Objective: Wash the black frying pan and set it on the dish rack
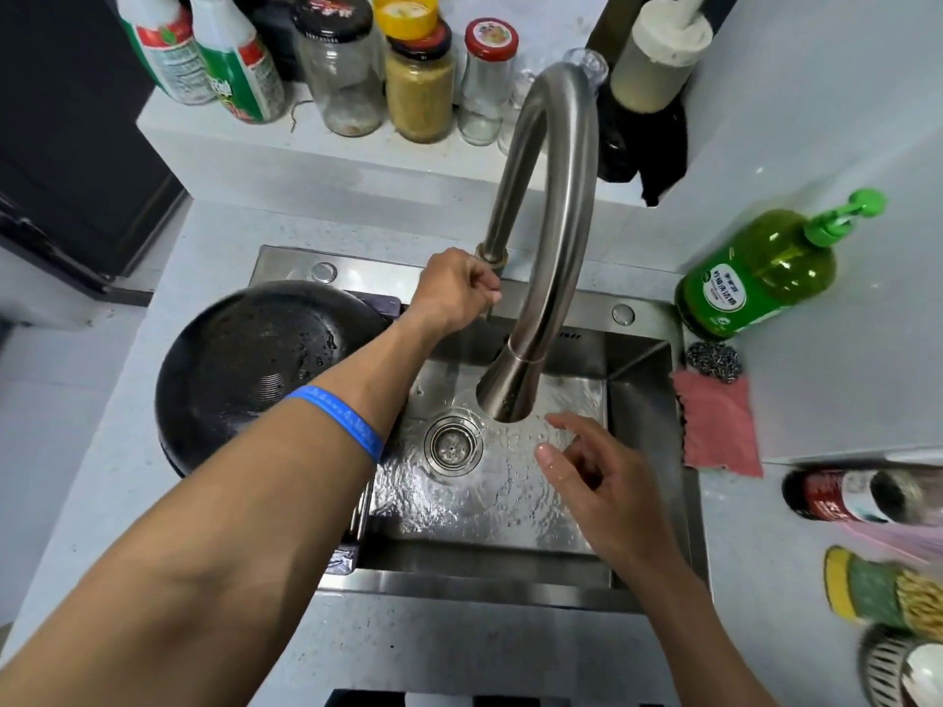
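The black frying pan (255, 364) sits wet on the dish rack (380, 304) at the left side of the sink, partly hidden by my left forearm. My left hand (454, 293) reaches over it to the base of the steel faucet (551, 237), with its fingers curled round the tap handle, which the hand hides. My right hand (597, 477) hovers open over the sink basin (485, 502), fingers spread just below the faucet spout. A thin sheet of water covers the basin floor around the drain (453, 445).
A green dish soap bottle (760, 270), a steel scourer (713, 360) and a pink cloth (717, 433) lie right of the sink. Jars and bottles (418, 79) line the back ledge. Sponges (877, 594) and a can (847, 494) sit at the right edge.
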`<state>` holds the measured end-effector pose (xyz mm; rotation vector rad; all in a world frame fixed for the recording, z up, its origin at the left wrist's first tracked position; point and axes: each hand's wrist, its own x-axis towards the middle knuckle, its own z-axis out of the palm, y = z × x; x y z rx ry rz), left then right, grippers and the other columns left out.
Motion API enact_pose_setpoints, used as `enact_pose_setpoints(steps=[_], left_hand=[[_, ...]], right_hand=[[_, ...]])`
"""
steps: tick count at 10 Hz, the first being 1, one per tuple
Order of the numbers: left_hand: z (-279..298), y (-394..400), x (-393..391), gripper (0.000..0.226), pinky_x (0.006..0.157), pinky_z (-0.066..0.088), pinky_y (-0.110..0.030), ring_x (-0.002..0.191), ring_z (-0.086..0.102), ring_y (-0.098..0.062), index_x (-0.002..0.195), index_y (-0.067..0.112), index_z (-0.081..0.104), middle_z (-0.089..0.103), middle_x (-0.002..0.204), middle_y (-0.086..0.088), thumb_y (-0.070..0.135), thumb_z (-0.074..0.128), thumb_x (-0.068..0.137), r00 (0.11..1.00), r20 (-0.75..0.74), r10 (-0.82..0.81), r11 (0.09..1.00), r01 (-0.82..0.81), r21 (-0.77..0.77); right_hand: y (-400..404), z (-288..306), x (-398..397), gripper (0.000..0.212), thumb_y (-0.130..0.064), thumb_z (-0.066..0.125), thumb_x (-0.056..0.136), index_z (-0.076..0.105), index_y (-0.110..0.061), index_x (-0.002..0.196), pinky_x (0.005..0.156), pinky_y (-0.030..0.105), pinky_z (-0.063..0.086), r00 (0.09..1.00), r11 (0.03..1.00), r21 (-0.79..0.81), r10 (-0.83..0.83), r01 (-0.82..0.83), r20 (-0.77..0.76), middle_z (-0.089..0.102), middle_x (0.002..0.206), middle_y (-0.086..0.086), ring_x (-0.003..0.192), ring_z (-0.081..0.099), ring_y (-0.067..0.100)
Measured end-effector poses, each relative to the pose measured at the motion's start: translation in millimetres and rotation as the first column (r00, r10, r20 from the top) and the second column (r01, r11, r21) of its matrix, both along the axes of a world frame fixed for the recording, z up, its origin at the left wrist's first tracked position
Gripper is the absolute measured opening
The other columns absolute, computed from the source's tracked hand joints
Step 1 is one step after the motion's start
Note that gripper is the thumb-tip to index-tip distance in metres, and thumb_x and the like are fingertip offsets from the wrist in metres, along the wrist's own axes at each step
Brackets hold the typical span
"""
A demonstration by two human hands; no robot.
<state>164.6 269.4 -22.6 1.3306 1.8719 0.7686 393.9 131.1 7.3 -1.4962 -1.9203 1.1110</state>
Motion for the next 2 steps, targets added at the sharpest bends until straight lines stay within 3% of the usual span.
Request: enact_pose_setpoints(steps=[1,2], left_hand=[[7,-14,-9,0.010,0.078,0.054,-0.024,0.076,0.068,-0.015,0.088,0.014,0.073,0.072,0.086,-0.009,0.008,0.069,0.082,0.995,0.089,0.032,0.999,-0.029,-0.035],[24,-30,-24,0.018,0.085,0.052,-0.025,0.087,0.067,-0.014,0.099,0.021,0.071,0.072,0.089,0.000,0.021,0.072,0.082,0.981,0.158,0.116,0.993,-0.121,0.018]], right_hand=[[-7,8,4,0.044,-0.061,0.061,0.088,0.066,-0.029,0.118,0.053,0.021,0.042,1.000,1.000,0.015,-0.019,0.019,0.003,0.058,0.062,-0.014,0.050,0.050,0.007],[-3,23,15,0.027,-0.040,0.068,0.091,0.065,-0.028,0.115,0.053,0.022,0.048,0.999,0.999,0.024,-0.039,0.039,-0.029,0.065,0.074,-0.009,0.057,0.058,0.009]])
